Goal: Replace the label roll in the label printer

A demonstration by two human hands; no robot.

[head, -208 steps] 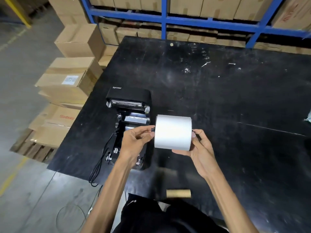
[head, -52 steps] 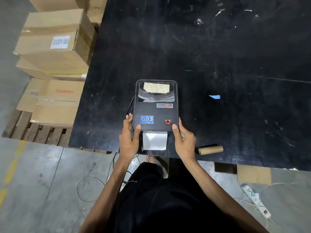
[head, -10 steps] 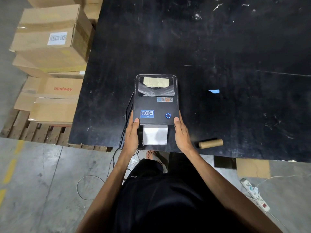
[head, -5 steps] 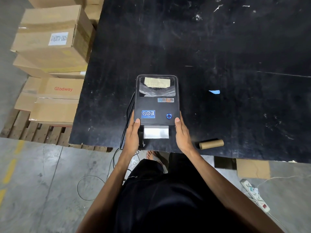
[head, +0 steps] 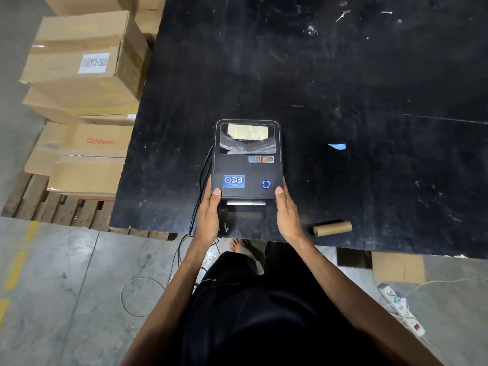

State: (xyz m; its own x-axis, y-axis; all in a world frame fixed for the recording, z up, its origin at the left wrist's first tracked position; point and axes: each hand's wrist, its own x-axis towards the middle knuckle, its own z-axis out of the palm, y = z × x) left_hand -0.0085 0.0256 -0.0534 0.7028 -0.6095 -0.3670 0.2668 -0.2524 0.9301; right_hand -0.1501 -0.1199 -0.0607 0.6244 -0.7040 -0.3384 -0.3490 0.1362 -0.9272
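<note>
Hands [head: 210,215] flank boxy, smooth black printer [head: 247,169].

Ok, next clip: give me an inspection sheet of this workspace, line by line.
Surface: black table, scuffed, white specks.
Job's things: label printer lid closed, blue ring lit; thin white strip at its front slot.
Clutter: empty cardboard core near the front edge; blue scrap.
Grip: left hand and right hand flank the printer's front corners.
Cables: black cable off the printer's left; power strip on the floor.
Surroundings: cardboard boxes on a pallet.
</note>
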